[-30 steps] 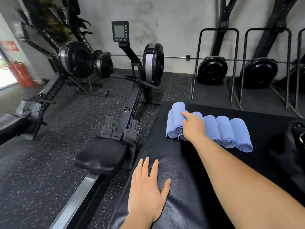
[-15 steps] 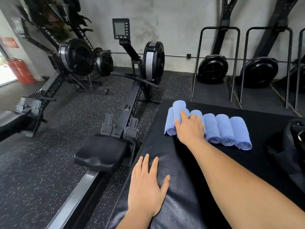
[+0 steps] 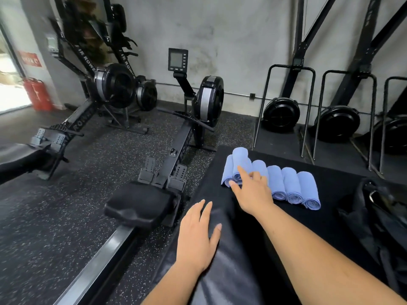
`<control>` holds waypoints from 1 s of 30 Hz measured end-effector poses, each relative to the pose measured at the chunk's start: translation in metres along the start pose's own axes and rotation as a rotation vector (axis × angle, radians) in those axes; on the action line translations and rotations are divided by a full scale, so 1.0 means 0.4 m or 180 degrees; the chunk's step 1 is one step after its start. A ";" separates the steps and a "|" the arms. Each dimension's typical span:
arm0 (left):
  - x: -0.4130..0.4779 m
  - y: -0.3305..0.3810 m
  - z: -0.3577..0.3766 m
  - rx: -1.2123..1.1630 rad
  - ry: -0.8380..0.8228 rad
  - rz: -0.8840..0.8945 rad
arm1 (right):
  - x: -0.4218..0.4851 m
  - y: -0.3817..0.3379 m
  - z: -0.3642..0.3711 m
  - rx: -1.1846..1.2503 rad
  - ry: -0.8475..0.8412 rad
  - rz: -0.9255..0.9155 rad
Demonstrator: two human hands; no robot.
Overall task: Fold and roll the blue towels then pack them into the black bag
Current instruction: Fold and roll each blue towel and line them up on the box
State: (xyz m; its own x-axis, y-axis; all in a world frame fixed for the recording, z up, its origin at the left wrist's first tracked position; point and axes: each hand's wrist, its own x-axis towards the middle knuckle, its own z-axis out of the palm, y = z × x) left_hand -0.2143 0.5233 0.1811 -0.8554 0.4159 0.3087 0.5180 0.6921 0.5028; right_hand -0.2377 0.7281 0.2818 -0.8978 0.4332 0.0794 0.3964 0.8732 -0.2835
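Since the blue towels (image 3: 290, 186) lie rolled in a tight row at the far end of the black pad (image 3: 231, 271), with one extra roll (image 3: 240, 156) perched on the two at the left end, the work now looks to be packing. The black bag (image 3: 374, 227) slumps just to the right of the row. To do it well I would take the perched roll first, closing thumb and fingers around its middle so the coil cannot spring loose, and carry it across level rather than drag it over its neighbours. The right hand (image 3: 251, 192) reaches over the left end of the row with fingers (image 3: 241, 172) loosely spread, gripping nothing. Its forefinger lies at the near end of the perched roll and its thumb by the end roll beneath — whether they press I cannot tell. The left hand (image 3: 196, 234) rests flat on the pad, fingers straight, holding nothing.
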 end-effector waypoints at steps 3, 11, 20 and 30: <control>-0.033 -0.004 -0.050 0.0056 0.0168 -0.0059 | -0.074 -0.046 -0.010 -0.0018 -0.0063 -0.0234; -0.267 -0.142 -0.201 0.0503 0.0218 -0.0435 | -0.283 -0.233 0.045 0.0024 -0.0381 -0.0908; -0.587 -0.321 -0.359 0.0684 0.0197 -0.1242 | -0.528 -0.475 0.185 -0.0026 -0.0829 -0.1777; -0.915 -0.482 -0.403 0.0552 -0.0101 -0.2227 | -0.745 -0.682 0.371 -0.0123 -0.1503 -0.2424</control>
State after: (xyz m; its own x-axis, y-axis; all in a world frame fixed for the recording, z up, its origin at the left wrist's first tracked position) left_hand -0.0003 0.1426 0.1014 -0.9876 -0.1438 -0.0637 -0.1571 0.8852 0.4379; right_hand -0.1069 0.3277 0.1935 -0.9022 -0.3960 -0.1710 -0.3404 0.8971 -0.2815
